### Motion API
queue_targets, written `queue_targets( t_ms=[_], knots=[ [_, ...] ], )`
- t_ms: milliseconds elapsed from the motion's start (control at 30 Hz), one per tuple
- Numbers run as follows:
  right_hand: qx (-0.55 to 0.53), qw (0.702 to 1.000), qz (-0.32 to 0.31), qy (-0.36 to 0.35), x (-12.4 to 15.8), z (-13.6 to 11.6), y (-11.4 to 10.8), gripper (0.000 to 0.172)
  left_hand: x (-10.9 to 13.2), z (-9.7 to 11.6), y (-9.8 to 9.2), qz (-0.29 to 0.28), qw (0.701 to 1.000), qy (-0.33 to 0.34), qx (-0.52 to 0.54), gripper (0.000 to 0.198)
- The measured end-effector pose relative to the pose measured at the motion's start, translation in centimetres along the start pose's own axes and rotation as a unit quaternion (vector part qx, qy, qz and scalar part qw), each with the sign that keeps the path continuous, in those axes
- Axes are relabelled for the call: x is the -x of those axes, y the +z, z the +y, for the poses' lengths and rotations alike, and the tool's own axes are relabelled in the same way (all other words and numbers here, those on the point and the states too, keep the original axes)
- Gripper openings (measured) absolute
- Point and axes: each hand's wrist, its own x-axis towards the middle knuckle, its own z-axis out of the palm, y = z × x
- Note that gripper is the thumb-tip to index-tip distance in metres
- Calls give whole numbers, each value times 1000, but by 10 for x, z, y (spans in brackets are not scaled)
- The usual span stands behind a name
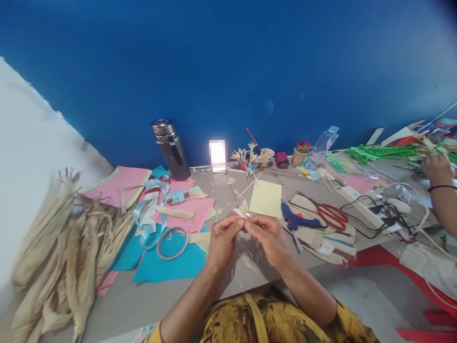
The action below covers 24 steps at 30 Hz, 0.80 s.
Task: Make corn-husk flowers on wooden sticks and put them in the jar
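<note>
Both my hands meet over the front middle of the table, pinching a small pale corn husk flower (243,210) whose petals point up. My left hand (224,233) holds its base from the left, thumb and forefinger pressed together. From the other side, the fingertips of my right hand (267,237) close on the same base. What lies between the fingertips is partly hidden. Beyond them stands a bunch of finished husk flowers (251,155) with blue-wrapped stems. A yellow paper sheet (266,197) lies just past my right hand, and a blue glue gun (298,219) rests to the right.
Dried corn husks (67,257) heap at the left. Nearby are a tape roll (172,257), blue ribbon (144,224), blue paper (167,270) and a dark flask (173,155). Red-handled scissors (332,216), a power strip (364,207) and a plastic bottle (323,145) sit right. Another person's hand (437,166) works far right.
</note>
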Motion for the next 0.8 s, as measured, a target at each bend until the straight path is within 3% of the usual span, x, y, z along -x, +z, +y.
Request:
queue_targets(
  t_ms=[167, 367, 600, 800],
  knots=[
    [3, 1000, 8, -5, -1, 1, 0, 24, 0, 6, -2, -27, 998, 20, -49, 17],
    [38, 999, 6, -30, 1, -3, 0, 22, -3, 5, -7, 4, 997, 10, -71, 17],
    [123, 985, 31, -114, 2, -2, 1, 22, -6, 3, -8, 37, 998, -20, -44, 18],
    [184, 963, 67, -187, -1, 2, -2, 22, -4, 6, -10, 59, 994, -27, -83, 21]
  ],
)
